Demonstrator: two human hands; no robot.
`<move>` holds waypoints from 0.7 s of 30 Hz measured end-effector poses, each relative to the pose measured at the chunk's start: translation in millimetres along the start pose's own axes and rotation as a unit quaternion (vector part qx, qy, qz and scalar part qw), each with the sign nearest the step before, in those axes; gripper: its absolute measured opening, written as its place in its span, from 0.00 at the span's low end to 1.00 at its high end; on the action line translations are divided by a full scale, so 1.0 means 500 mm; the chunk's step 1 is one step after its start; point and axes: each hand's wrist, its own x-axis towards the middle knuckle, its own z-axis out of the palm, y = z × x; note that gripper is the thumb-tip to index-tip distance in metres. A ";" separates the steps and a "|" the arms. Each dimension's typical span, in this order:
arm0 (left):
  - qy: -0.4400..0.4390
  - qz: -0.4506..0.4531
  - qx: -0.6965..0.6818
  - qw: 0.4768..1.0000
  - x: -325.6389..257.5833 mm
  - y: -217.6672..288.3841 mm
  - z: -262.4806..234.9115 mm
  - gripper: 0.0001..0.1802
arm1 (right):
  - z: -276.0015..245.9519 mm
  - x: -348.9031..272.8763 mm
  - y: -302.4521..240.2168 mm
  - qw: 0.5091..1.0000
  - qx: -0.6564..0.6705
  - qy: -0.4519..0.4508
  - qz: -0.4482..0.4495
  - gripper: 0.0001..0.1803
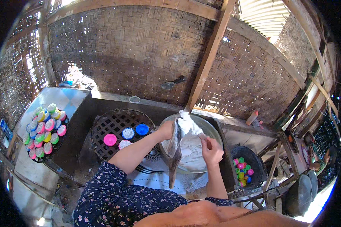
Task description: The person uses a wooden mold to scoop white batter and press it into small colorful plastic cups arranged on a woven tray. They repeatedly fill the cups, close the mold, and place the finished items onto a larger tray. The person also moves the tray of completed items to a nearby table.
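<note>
My left hand (166, 130) is closed on the upper part of a long brown, wooden-looking paddle-like tool (173, 159), tilted over the large metal basin (218, 142). Thick white batter (187, 126) clings to the tool's upper end, and more fills the basin. My right hand (211, 151) is over the basin's right side, its fingers pinched together beside the batter; what they hold is too small to make out. Left of the basin, a round woven tray (106, 123) bears a pink cup (110, 139), a blue cup (142, 129) and white-filled cups (128, 133).
Several bright cups (47, 126) heaped with white stand on a tray at the left. On the right, a dark basin (255, 162) holds several small colourful cups (241, 166). A bottle (252, 118) stands on the ledge before the woven wall (129, 53). Another person (322, 160) is at the far right.
</note>
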 end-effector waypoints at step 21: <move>-0.109 0.095 -0.308 0.940 -0.004 -0.034 -0.056 0.26 | -0.025 -0.038 -0.006 0.975 0.076 -0.141 0.152 0.12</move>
